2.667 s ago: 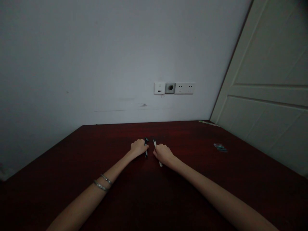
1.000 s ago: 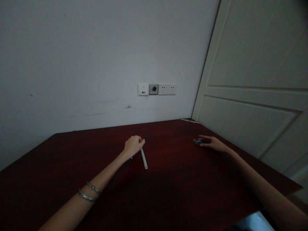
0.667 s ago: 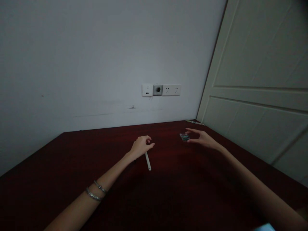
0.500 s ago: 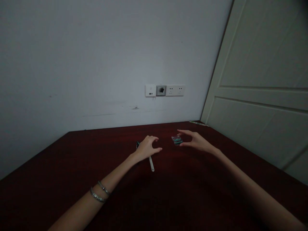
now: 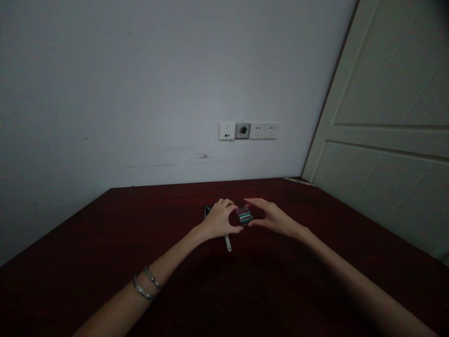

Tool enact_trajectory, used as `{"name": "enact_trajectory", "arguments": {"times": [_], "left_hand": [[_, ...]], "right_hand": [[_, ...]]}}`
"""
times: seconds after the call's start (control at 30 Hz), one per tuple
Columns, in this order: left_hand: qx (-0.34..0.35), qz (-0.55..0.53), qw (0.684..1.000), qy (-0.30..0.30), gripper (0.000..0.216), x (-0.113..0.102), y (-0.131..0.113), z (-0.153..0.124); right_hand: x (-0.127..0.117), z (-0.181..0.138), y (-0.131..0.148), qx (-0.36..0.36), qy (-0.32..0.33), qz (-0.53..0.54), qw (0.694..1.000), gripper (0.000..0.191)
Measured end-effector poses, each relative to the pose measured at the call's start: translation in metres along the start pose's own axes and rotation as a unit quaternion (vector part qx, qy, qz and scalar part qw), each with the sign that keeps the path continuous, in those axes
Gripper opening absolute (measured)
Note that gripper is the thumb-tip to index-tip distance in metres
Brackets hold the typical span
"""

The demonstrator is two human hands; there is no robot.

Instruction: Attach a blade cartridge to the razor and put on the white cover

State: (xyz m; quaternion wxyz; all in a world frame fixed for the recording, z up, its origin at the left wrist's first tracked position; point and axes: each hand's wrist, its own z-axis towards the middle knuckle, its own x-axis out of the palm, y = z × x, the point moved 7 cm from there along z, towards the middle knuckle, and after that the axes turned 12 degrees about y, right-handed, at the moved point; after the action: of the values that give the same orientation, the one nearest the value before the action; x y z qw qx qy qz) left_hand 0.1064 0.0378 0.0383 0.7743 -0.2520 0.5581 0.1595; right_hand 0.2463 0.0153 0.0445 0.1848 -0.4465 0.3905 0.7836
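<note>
A small clear plastic case [image 5: 244, 216] with teal strips inside is held between both hands, just above the table. My right hand [image 5: 273, 218] grips its right side, index finger at the far edge and thumb at the near edge. From the other side, my left hand [image 5: 220, 220] curves its fingers and thumb round the left corners, its fingertips at the case's edge. Partly hidden beneath the left hand lies a thin tool with a white handle [image 5: 228, 243] and a dark head [image 5: 207, 211]; its kind is unclear.
The hands are over a dark red table [image 5: 168, 201] that meets a pale wall [image 5: 157, 93]. Sockets and switches [image 5: 264, 131] are set in the wall. A panelled door or cabinet side [image 5: 382, 140] stands right. A thin strip [image 5: 299, 181] lies at the back right corner.
My right hand has brought the clear case leftward and a little nearer. My left hand has come up to the case's left side. The view has turned slightly left.
</note>
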Motion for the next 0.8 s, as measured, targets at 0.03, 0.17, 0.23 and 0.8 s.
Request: {"name": "enact_trajectory", "arguments": {"times": [0.03, 0.17, 0.23, 0.8], "left_hand": [[-0.005, 0.010, 1.000, 0.002, 0.052, 0.000, 0.001, 0.000], [-0.016, 0.040, 0.999, 0.013, 0.049, 0.002, 0.002, 0.000], [-0.019, 0.047, 0.999, 0.019, 0.048, 0.005, 0.003, 0.001], [-0.168, 0.028, 0.973, 0.156, 0.056, 0.046, 0.059, 0.013]], "right_hand": [[0.002, 0.000, -0.002, 0.002, -0.002, 0.002, 1.000, 0.069], [0.011, 0.002, -0.009, 0.014, -0.004, 0.004, 1.000, 0.070], [0.016, 0.003, -0.013, 0.020, 0.000, 0.004, 1.000, 0.071], [0.039, -0.013, -0.032, 0.068, 0.032, 0.000, 0.997, 0.064]]}}
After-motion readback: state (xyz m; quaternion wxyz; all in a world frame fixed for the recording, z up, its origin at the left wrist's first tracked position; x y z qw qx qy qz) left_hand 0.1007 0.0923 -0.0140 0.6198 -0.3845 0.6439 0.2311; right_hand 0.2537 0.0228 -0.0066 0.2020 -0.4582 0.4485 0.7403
